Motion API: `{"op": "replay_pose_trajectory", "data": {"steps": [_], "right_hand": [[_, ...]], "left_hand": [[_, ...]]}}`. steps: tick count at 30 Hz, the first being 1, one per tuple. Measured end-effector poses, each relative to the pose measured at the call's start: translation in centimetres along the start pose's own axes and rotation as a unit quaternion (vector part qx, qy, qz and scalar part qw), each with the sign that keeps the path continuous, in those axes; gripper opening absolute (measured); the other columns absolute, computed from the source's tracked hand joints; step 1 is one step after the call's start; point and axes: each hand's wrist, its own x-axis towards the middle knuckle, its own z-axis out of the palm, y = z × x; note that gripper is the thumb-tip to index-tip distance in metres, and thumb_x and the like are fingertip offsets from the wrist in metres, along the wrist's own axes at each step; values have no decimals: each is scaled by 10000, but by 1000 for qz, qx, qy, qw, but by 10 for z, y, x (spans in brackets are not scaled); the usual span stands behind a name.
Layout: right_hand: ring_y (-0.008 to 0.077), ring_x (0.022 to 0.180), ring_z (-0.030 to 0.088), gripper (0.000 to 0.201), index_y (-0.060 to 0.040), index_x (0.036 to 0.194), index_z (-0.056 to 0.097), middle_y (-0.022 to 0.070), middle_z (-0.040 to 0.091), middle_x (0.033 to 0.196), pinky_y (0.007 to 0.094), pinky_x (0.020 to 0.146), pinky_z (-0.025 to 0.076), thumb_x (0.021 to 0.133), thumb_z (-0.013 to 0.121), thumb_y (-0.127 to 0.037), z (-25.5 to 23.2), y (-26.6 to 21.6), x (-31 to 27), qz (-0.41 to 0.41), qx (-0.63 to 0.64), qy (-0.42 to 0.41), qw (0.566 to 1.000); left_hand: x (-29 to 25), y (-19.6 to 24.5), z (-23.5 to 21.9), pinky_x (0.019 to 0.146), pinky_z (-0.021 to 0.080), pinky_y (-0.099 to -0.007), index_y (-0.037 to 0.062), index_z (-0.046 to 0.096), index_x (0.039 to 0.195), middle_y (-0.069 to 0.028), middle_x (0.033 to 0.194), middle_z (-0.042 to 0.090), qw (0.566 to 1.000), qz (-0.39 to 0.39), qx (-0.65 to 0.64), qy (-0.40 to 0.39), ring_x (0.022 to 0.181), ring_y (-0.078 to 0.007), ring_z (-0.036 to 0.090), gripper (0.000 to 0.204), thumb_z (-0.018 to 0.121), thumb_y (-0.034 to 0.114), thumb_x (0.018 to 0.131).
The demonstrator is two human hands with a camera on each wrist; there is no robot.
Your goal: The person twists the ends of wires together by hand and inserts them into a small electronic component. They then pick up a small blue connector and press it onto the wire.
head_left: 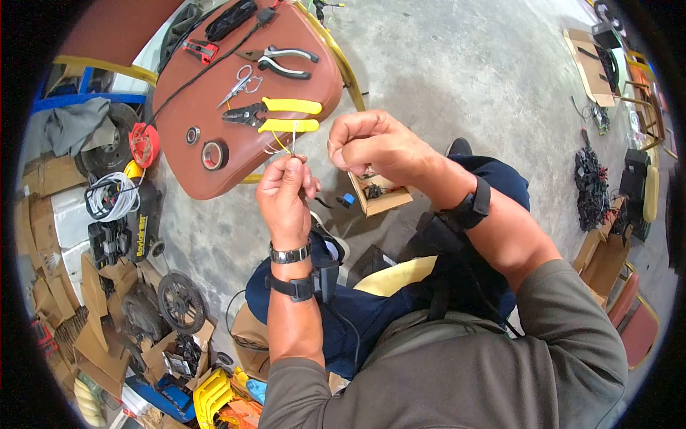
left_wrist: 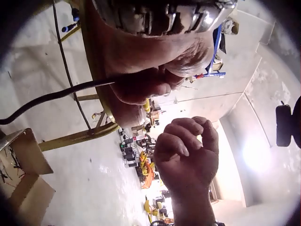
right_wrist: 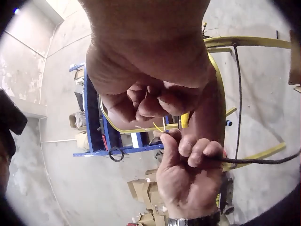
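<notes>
Wire (head_left: 284, 145), thin and yellow, runs between both hands above the lap, in front of the stool (head_left: 214, 171). Left hand (head_left: 284, 191) pinches its lower end with curled fingers; right hand (head_left: 371, 149) pinches the other end. Yellow cutters (head_left: 275, 114) lie on the stool.

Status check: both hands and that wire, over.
Left hand pinching thin yellow wire. Right hand curled on its other end. Yellow-handled cutters idle on brown seat behind. Nothing between hands.

yellow wire (head_left: 280, 143), brown seat (head_left: 214, 179), yellow-handled pliers (head_left: 275, 114)
</notes>
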Motion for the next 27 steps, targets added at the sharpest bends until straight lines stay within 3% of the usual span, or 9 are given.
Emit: {"op": "replay_pose_trajectory", "data": {"steps": [2,6,10,13,16,19,22,27], "right_hand": [[51,671,525,29,-42,857,674,-32,616,751,233,619,419,837,677,-63,-3,-9,-3,21,-20,4,1000],[61,699,566,83,-19,850,675,-38,632,739,267,646,469,867,679,-101,-29,-5,-5,-3,-321,-24,947],[192,634,608,95,-26,826,661,91,647,699,336,627,490,801,709,-105,-34,-5,-19,9,-511,-5,860],[309,663,638,93,-34,809,661,141,655,728,387,635,502,781,708,-110,-39,6,-23,1,-568,-11,823],[358,706,653,93,-36,804,665,150,666,739,418,649,508,790,701,-120,-38,7,-24,31,-600,-16,799],[374,742,646,101,-23,822,653,171,669,785,422,669,510,794,687,-114,-40,9,-24,16,-607,-18,794],[306,747,661,116,-16,897,665,167,672,817,397,687,509,826,685,-106,-43,16,-20,-50,-598,25,799],[121,748,593,139,-12,981,696,42,676,823,309,687,494,921,661,-132,-34,5,-13,-17,-340,73,937]], "left_hand": [[0,2,-2,591,450,-294,-3,628,1012,-25,687,531,1000,1,-6,-6,561,-122,461,227,634,224,994],[-1,0,-5,560,416,-268,-9,629,1001,-25,690,534,1000,-7,12,-25,567,-113,459,202,641,193,989],[-1,1,-3,541,392,-247,-14,632,986,-28,697,542,999,-7,33,-14,568,-107,457,184,648,169,982],[-2,2,-2,536,388,-242,-21,636,979,-30,701,554,999,-2,43,-13,564,-104,458,178,653,157,978],[-4,2,-1,529,384,-237,-26,640,975,-31,701,565,998,7,61,-6,560,-100,463,176,660,149,972],[-6,0,-1,519,380,-226,-28,652,977,-28,702,576,996,16,83,-2,565,-95,479,168,669,139,964],[-8,-1,2,511,381,-216,-29,669,980,-22,702,588,994,18,107,-9,571,-89,498,157,678,126,956],[-11,2,1,527,421,-196,-7,710,978,-10,756,657,990,14,123,-64,614,-47,543,133,738,103,909]]}}
